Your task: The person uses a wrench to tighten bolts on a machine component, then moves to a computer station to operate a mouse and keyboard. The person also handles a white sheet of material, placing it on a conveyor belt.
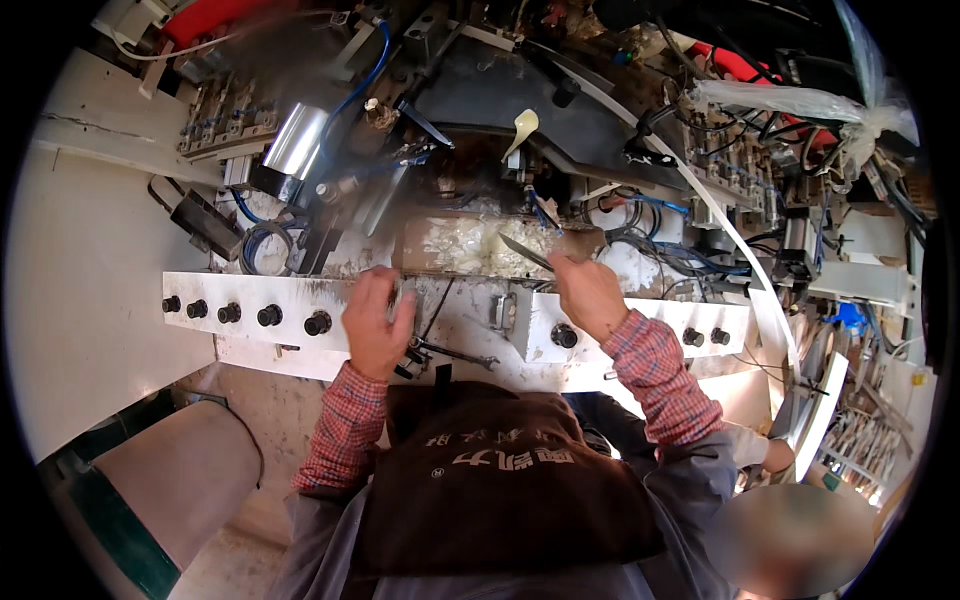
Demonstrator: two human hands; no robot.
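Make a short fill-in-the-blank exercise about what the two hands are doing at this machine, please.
1. The right hand holds a thin ____ tool.
2. The tool's tip points into a tray of ____ scraps.
3. The left hand rests on the white ____ bearing black knobs.

Missing words: metal; white; panel

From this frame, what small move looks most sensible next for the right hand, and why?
Probably push the thin metal tool further forward: the right hand holds its tip at the white debris in the machine's open tray, while the left hand rests on the white panel.
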